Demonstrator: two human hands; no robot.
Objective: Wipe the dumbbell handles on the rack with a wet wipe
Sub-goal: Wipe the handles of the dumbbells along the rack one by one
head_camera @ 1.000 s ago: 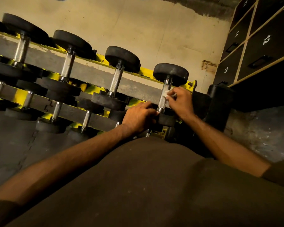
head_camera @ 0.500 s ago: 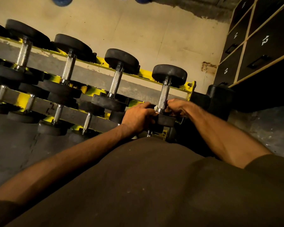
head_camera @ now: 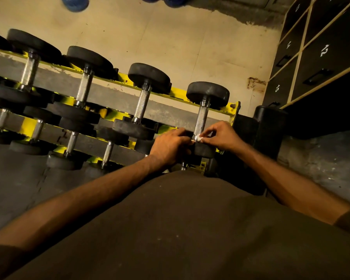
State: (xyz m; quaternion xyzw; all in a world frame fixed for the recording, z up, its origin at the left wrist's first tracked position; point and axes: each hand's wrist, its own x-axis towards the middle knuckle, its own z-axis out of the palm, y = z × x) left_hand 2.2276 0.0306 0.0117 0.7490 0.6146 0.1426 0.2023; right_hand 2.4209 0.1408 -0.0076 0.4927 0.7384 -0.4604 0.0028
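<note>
At right of centre, the right hand pinches a wet wipe at the last dumbbell's handle base, left hand closed around its near head; other handles apparently remain.

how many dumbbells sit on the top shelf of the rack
4 in view: far left, second, third, and the rightmost, where both hands work a wipe at its handle's near end. More may sit beyond the left edge.
</note>
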